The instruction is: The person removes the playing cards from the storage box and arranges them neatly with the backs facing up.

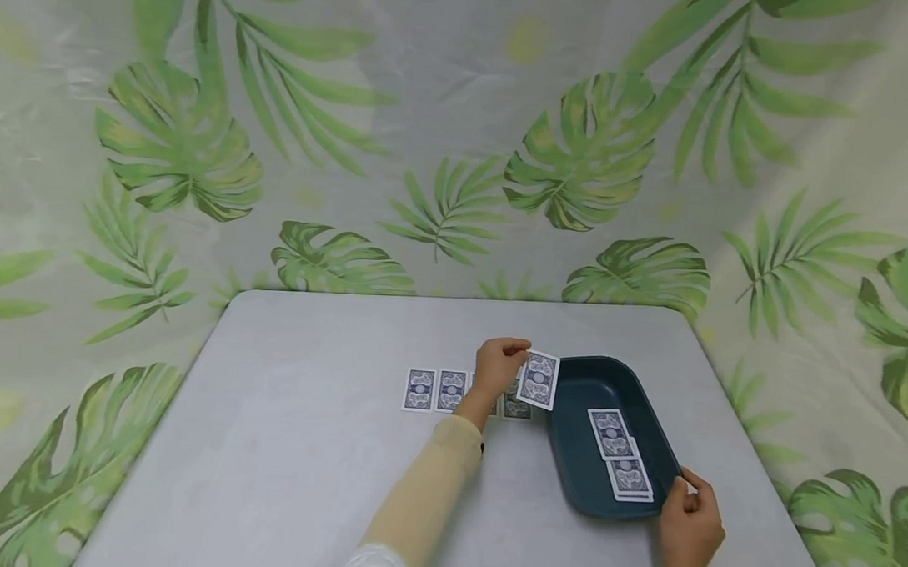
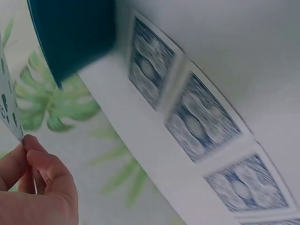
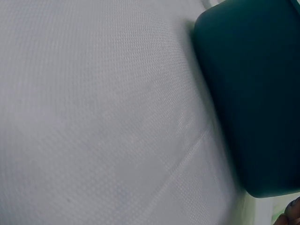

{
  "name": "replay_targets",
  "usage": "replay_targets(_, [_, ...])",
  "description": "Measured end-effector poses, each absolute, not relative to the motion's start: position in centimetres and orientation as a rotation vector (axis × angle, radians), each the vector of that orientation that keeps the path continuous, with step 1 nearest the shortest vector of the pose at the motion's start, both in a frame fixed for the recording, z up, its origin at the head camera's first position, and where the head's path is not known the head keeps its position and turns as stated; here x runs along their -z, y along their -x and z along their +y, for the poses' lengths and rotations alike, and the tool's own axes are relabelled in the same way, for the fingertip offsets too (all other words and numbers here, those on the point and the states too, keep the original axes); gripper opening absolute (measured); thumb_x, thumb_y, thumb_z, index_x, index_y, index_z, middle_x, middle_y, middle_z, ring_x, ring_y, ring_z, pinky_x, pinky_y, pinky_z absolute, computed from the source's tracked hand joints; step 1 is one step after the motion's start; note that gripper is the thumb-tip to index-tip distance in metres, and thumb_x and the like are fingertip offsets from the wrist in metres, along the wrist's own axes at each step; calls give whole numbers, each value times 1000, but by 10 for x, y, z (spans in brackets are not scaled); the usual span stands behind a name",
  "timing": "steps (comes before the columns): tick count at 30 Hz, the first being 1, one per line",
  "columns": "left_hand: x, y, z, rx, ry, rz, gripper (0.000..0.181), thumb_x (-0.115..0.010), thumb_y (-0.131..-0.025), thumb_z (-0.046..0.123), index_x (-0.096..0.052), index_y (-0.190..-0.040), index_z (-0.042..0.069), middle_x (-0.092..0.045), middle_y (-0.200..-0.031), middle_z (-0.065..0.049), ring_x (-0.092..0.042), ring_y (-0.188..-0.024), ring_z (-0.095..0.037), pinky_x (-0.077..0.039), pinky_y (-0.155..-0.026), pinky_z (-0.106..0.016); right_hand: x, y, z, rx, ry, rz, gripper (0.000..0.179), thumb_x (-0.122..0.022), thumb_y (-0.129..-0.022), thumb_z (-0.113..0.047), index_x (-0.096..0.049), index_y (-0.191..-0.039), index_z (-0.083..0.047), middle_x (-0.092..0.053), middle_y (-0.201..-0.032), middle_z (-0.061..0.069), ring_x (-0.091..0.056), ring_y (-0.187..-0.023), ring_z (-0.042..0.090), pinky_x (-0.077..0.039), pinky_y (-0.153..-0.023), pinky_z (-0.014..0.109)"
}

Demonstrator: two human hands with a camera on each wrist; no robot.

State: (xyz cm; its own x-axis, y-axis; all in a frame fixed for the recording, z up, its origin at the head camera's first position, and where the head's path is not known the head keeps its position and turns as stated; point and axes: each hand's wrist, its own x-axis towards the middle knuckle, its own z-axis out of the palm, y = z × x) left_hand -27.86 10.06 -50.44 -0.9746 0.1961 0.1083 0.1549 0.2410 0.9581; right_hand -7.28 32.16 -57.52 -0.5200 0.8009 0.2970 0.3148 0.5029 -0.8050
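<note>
My left hand (image 1: 499, 366) pinches a playing card (image 1: 538, 380) by its upper corner, back toward the head camera, at the left rim of a dark teal tray (image 1: 567, 479). In the left wrist view, the left hand (image 2: 42, 180) holds that card (image 2: 9, 101) at the edge, its printed face partly visible. My right hand (image 1: 692, 525) grips the tray's near right corner, thumb at the rim. Inside the tray lie several overlapping cards (image 1: 610, 435), backs up. The right wrist view shows the tray's outer wall (image 3: 253, 103) and only some fingertips (image 3: 293, 213).
A row of face-down cards lies left of the tray, among them one at the left end (image 1: 419, 390) and its neighbour (image 1: 451, 391); my left hand and wrist partly cover the row. A white cloth covers the table (image 1: 283, 444). Leaf-printed sheeting (image 1: 442, 208) hangs behind.
</note>
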Motion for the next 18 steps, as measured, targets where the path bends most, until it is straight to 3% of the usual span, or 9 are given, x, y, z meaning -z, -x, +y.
replay_targets(10, [524, 295, 34, -2023, -53, 2440, 20, -64, -94, 5, -72, -111, 0, -70, -107, -13, -64, -101, -27, -52, -83, -36, 579, 73, 323, -923, 917, -2074, 24, -56, -96, -12, -67, -114, 0, -35, -51, -12, -30, -46, 1, -25, -49, 23])
replay_targets(18, [538, 303, -14, -1998, 148, 2492, 20, -64, -93, 6, -73, -111, 1, -70, -110, -12, -62, -107, -27, -50, -89, -38, 579, 74, 322, -906, 918, -2073, 24, -55, -96, -11, -67, -113, 1, -34, -52, -10, -28, -47, 1, -23, -49, 23])
